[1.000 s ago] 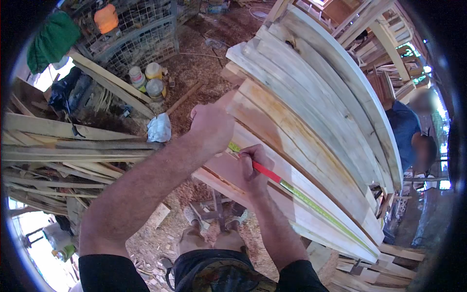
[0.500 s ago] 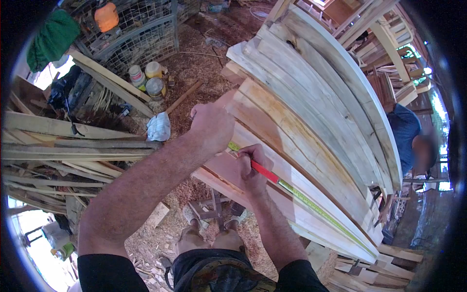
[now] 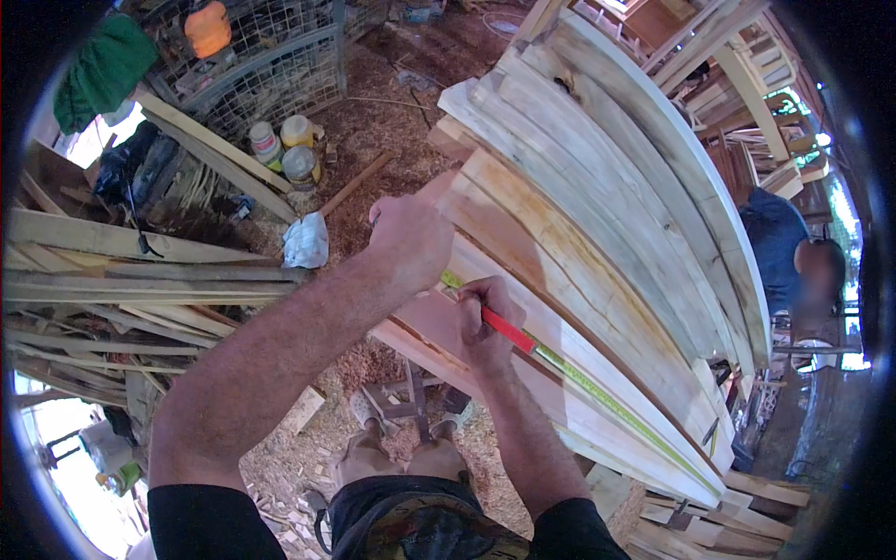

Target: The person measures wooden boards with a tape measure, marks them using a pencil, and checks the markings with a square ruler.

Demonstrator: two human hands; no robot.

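Left hand (image 3: 411,238), centre of the frame: bent over the upper-left end of a pale plank (image 3: 551,327); fingers largely hidden, and what is pinched cannot be told. Right hand (image 3: 490,313), just right of centre: curled into a fist around a red stick (image 3: 509,329), which is pointed toward the lower right above the tape.

Yellow measuring tape (image 3: 607,399): laid lengthwise along the pale plank, from just beside the left hand to the plank's tip at lower right.

Stacked boards (image 3: 607,177), upper right of centre: long, slightly curved, set side by side beyond the pale plank; brown streaks seen on one.

Timber lengths (image 3: 149,289), left edge: piled in layers. White bundle (image 3: 305,241), left of centre: placed at the end of a wooden handle (image 3: 357,184).

Three containers (image 3: 297,131), upper left: grouped on the shaving-strewn floor (image 3: 392,112). Wire mesh panel (image 3: 280,84), upper left: stood behind them. Another person (image 3: 773,243), right edge: clothed in blue, partly hidden by the boards.
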